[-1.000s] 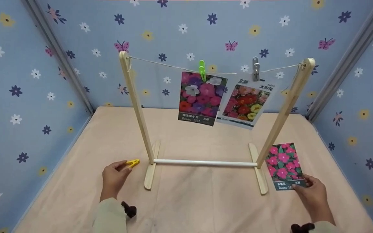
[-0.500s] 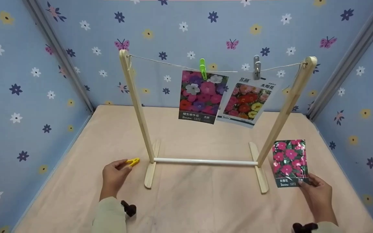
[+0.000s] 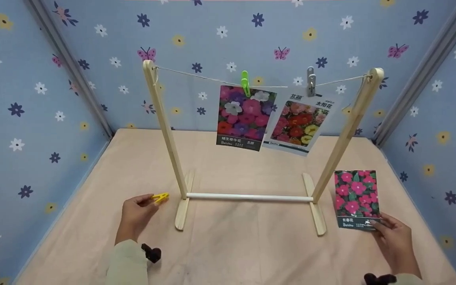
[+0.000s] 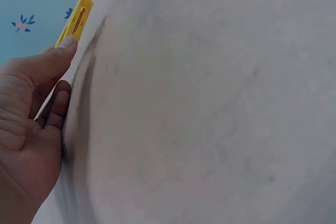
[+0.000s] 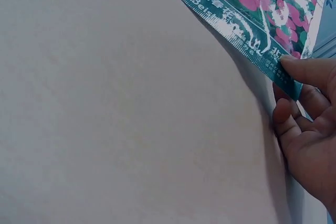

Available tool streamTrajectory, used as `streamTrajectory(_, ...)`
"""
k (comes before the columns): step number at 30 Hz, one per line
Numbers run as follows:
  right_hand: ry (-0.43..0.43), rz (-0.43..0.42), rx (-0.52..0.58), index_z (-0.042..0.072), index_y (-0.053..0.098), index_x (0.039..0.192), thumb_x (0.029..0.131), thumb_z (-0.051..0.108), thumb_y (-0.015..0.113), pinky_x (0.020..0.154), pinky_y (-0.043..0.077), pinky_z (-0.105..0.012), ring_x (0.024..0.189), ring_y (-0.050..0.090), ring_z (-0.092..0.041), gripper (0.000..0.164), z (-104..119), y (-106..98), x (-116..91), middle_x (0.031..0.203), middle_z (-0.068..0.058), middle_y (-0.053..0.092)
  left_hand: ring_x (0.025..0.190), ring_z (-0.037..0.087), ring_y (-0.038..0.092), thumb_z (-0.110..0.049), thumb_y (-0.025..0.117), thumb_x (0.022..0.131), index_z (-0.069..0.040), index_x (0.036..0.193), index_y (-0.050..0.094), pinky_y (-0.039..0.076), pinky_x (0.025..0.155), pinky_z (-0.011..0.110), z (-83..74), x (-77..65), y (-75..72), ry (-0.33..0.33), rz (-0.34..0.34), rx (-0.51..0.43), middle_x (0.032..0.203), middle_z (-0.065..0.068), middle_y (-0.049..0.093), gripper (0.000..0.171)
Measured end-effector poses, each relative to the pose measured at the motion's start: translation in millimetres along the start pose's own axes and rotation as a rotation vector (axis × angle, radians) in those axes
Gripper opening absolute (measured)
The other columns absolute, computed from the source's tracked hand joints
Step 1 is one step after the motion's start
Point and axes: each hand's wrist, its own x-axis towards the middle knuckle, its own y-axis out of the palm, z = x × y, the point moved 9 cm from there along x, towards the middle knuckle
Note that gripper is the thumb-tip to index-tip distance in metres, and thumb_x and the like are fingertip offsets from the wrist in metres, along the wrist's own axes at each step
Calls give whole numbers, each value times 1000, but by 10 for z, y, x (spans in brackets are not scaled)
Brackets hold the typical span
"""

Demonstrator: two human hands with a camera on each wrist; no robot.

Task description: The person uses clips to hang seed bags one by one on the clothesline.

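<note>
On the left of the head view, my left hand (image 3: pixel 136 215) pinches a yellow clothespin (image 3: pixel 160 197) between thumb and fingers, near the rack's left foot. The same yellow clothespin (image 4: pixel 76 22) points away from the thumb in the left wrist view. At the right, my right hand (image 3: pixel 397 237) holds a seed packet (image 3: pixel 357 194) with pink flowers by its lower right corner. In the right wrist view that packet (image 5: pixel 257 19) is tilted and its glossy front catches light. A wooden rack (image 3: pixel 251 197) with a string stands between the hands.
From the string hang a purple-pink flower packet (image 3: pixel 246 118) under a green clip (image 3: pixel 245 83) and a white-bordered packet (image 3: pixel 299 124) under a grey clip (image 3: pixel 311 82). The table has a pale cloth (image 3: pixel 228 245). Flowered blue walls (image 3: pixel 228 47) enclose it behind and at both sides.
My right hand has moved right with the pink seed packet, which now stands clear of the rack's right post and more upright. My left hand has hardly moved.
</note>
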Motion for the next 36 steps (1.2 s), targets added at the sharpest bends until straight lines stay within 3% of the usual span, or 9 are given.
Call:
streamTrajectory(3,14,-11,-16,7,50,142,84,8,78,73,56,-21,83,63,-7,65,-25,-48,-18,83,15,67,119,26,48,-5,71,87,-8,134,59,52,89,26,-25,-26,-27,-2,16,1,132,12,51,50)
streamTrajectory(6,-2,-18,-17,7,52,140,83,8,78,70,56,-22,80,64,-5,62,-22,-83,-27,82,16,68,116,27,50,-3,71,87,-5,131,61,52,91,28,-93,-51,-66,46,10,60,129,14,55,45)
streamTrajectory(11,-55,-52,-30,24,72,105,80,5,80,66,56,-22,74,65,-2,32,33,-163,-63,77,18,68,111,30,57,0,70,87,2,124,65,52,86,23,-203,-72,-81,154,13,129,121,19,62,37)
streamTrajectory(14,-79,-62,-24,32,71,85,79,5,80,65,56,-20,73,64,1,29,60,-203,-105,75,18,68,108,30,59,0,71,86,3,120,67,53,81,20,-230,-97,-76,182,17,141,118,19,64,34)
streamTrajectory(17,-70,-69,4,29,71,88,81,6,80,67,56,-19,74,64,3,26,59,-230,-149,77,18,67,106,28,60,0,72,85,3,119,67,53,80,19,-254,-132,-77,189,15,147,116,19,64,34)
streamTrajectory(23,-33,-80,94,19,67,119,85,5,75,72,56,-20,82,64,-1,38,4,-266,-243,84,19,67,105,27,60,-5,73,86,3,120,67,53,82,23,-312,-208,-76,204,17,179,117,19,64,35)
streamTrajectory(27,-41,-76,127,21,73,109,82,7,79,71,56,-21,82,64,-4,32,-5,-275,-307,87,18,69,106,27,59,-9,75,86,2,119,68,52,87,29,-359,-264,-54,226,22,205,119,18,64,36)
streamTrajectory(30,-94,-61,104,26,75,96,80,10,81,70,56,-21,79,66,-3,23,57,-257,-359,85,16,70,106,27,59,-10,75,85,0,119,69,52,89,30,-403,-295,-32,240,28,210,120,17,64,36)
streamTrajectory(36,-229,-4,104,28,76,91,81,9,80,69,57,-23,74,68,-6,22,262,-150,-469,84,13,71,105,25,60,-10,77,84,-3,118,70,52,87,26,-517,-324,30,267,42,213,117,14,66,35)
